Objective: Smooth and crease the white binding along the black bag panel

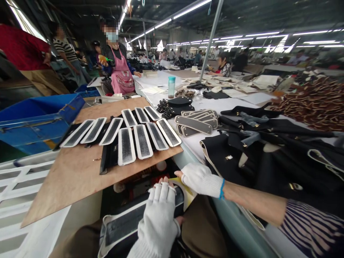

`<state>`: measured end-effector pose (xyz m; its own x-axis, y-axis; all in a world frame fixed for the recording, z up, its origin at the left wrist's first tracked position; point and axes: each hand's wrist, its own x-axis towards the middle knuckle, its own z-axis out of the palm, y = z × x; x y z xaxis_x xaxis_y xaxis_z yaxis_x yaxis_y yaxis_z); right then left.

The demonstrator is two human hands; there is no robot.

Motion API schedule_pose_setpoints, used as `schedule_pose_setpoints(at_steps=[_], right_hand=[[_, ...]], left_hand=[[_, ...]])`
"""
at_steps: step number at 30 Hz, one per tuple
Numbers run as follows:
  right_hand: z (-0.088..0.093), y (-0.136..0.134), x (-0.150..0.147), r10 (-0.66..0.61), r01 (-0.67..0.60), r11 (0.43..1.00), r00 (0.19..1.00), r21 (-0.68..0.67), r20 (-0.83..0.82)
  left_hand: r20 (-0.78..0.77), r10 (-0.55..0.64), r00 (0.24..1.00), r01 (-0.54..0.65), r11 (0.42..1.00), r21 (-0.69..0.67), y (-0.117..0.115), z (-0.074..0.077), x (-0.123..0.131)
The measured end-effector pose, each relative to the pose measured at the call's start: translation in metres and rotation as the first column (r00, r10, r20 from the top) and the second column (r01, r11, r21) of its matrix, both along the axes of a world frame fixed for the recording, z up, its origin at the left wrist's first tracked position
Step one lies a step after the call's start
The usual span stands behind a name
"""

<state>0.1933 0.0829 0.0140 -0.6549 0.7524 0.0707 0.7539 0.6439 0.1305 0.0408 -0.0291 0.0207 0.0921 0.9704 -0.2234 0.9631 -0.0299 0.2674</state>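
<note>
My left hand (159, 211), in a white knit glove with bare fingertips, lies palm down on a long dark panel with a white border (123, 224) over my lap. Its fingers stretch forward along the panel; the bare thumb tip shows at the right. Past the panel's far end, my right hand (201, 179), gloved with a blue cuff edge, is closed at the edge of a yellow sheet (190, 191). Its fingers are mostly hidden beneath. Similar white-edged dark panels (127, 145) lie in two rows on a brown board (80, 172), several over black pieces.
Grey strips (196, 123) are stacked on the white table beyond, near a blue-lidded bottle (171, 87). Black bag parts (258, 157) heap at right, before a brown pile (314, 102). A blue bin (40, 118) stands left. A person in a pink apron (120, 71) is across the board.
</note>
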Motion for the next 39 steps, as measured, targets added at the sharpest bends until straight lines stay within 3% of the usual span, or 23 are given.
schedule_pose_setpoints(at_steps=[2, 7, 12, 18, 22, 27, 35, 37, 39], right_hand=[[-0.007, 0.000, 0.004, -0.062, 0.062, 0.998, 0.998, 0.016, -0.022], [-0.019, 0.006, 0.012, -0.177, 0.178, 0.984, 0.982, 0.008, -0.060], [-0.022, 0.009, 0.009, -0.201, 0.200, 0.980, 0.978, -0.020, -0.056], [-0.020, 0.008, 0.002, -0.156, 0.155, 0.988, 0.987, -0.020, -0.032], [-0.012, 0.009, -0.003, -0.091, 0.091, 0.995, 0.996, -0.035, -0.012], [-0.004, 0.013, -0.015, -0.102, 0.102, 0.991, 0.995, -0.084, 0.011], [-0.002, 0.027, -0.031, -0.111, 0.155, 0.938, 0.982, -0.310, 0.153], [-0.001, 0.028, -0.035, -0.048, 0.097, 0.948, 0.985, -0.304, 0.165], [0.002, 0.028, -0.040, 0.019, 0.025, 0.964, 0.986, -0.264, 0.165]], left_hand=[[-0.026, -0.013, 1.000, 0.011, 0.999, -0.053, -0.004, 0.003, 0.003], [0.033, -0.170, 0.985, 0.172, 0.981, -0.089, 0.000, -0.003, -0.001], [0.067, -0.274, 0.959, 0.279, 0.957, -0.081, 0.007, -0.014, -0.008], [0.049, -0.324, 0.945, 0.328, 0.931, -0.160, 0.009, -0.012, -0.007], [0.046, -0.340, 0.939, 0.339, 0.940, 0.024, 0.005, -0.026, -0.009], [0.028, -0.325, 0.945, 0.314, 0.929, 0.196, -0.003, -0.039, -0.012], [0.002, -0.375, 0.927, 0.338, 0.838, 0.427, -0.006, -0.012, -0.019], [0.063, -0.382, 0.922, 0.314, 0.832, 0.457, -0.009, -0.005, -0.022], [0.166, -0.362, 0.917, 0.263, 0.864, 0.430, -0.019, 0.000, -0.027]])
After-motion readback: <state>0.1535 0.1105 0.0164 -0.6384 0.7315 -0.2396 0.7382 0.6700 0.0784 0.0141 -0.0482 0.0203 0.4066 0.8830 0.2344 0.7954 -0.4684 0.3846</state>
